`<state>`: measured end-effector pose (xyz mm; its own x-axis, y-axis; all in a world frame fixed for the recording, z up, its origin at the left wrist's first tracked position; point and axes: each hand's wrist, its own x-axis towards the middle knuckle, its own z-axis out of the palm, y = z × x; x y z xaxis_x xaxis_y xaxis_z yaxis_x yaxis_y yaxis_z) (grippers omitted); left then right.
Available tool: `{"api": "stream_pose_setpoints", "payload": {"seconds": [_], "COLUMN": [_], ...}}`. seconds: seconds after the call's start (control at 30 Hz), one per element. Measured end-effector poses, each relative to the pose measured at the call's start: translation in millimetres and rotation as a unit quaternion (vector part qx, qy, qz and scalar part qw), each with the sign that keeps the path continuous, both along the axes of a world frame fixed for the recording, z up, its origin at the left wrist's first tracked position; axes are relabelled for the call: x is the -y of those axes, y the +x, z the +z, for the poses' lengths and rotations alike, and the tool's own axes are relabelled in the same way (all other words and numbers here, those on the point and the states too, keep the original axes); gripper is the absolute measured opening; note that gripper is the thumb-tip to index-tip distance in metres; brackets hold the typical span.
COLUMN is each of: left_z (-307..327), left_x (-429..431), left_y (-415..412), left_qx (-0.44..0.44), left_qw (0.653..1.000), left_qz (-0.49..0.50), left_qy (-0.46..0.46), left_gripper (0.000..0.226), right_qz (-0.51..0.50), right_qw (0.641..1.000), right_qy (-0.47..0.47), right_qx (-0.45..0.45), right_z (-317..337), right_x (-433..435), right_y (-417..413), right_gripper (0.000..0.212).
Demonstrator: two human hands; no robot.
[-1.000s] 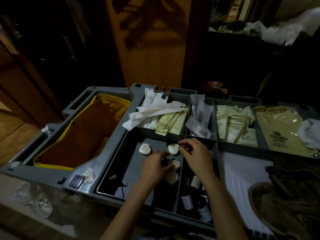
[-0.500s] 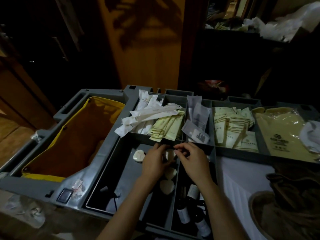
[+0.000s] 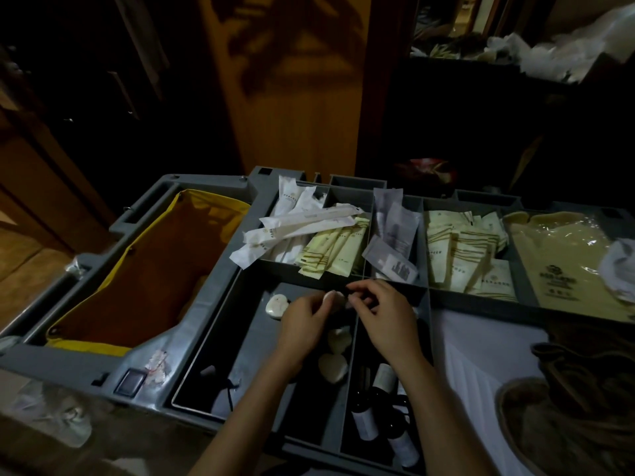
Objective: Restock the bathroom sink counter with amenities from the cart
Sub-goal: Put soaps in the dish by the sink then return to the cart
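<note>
A grey housekeeping cart (image 3: pixel 206 290) has a top tray split into compartments. My left hand (image 3: pixel 302 321) and my right hand (image 3: pixel 385 314) meet over the near-left compartment, and both pinch one small white wrapped soap (image 3: pixel 332 297) between their fingertips. Three more white soaps lie in that compartment: one at the far left (image 3: pixel 277 306) and two below my left hand (image 3: pixel 338 340), (image 3: pixel 332 368). Dark small bottles with white labels (image 3: pixel 381 407) lie in the narrow compartment under my right wrist.
The back compartments hold white sachets (image 3: pixel 295 228), cream packets (image 3: pixel 333 249), grey packets (image 3: pixel 391 242), more cream packets (image 3: pixel 460 252) and a bagged cream item (image 3: pixel 563 266). A yellow-rimmed bag (image 3: pixel 144 280) fills the cart's left. White folded cloth (image 3: pixel 474 359) and a woven basket (image 3: pixel 577 417) sit right.
My left hand rose from the lower soaps to the upper one, joining my right hand on it. The view shifted slightly.
</note>
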<state>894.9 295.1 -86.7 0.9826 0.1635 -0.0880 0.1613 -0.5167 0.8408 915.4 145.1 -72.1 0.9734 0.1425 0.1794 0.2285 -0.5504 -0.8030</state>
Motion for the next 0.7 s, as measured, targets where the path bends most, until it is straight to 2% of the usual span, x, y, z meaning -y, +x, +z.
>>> {"api": "stream_pose_setpoints", "payload": {"seconds": [0.07,0.13,0.2,0.4,0.57,0.7], "left_z": [8.3,18.7,24.7,26.3,24.1,19.9], "left_x": [-1.4,-1.6,-2.2,-0.2,2.4,0.0], "left_y": [-2.5,-4.2,-4.9,-4.2,-3.2,-0.3], "left_qx": [-0.007,-0.021,-0.03,0.002,0.011,0.015], "left_qw": [0.993,0.967,0.941,0.937,0.931,0.935], "left_qz": [0.053,0.088,0.099,0.038,-0.005,-0.02], "left_qy": [-0.108,-0.237,-0.323,-0.348,-0.364,-0.353], "left_gripper": [0.034,0.037,0.034,0.028,0.028,0.034], "right_qz": [-0.004,-0.008,-0.006,0.018,0.042,0.044], "right_qw": [1.0,1.0,0.999,0.991,0.981,0.975], "right_qy": [0.012,0.027,0.047,0.119,0.162,0.184], "right_qx": [0.008,0.012,0.002,-0.06,-0.103,-0.118], "right_z": [-0.6,-1.0,-0.5,6.2,11.9,11.1], "right_x": [-0.5,-1.0,-1.7,-4.2,-3.3,-1.9], "right_y": [-0.4,-0.3,-0.1,-2.7,-4.0,-3.1], "right_gripper": [0.018,0.023,0.028,0.036,0.019,0.015]}}
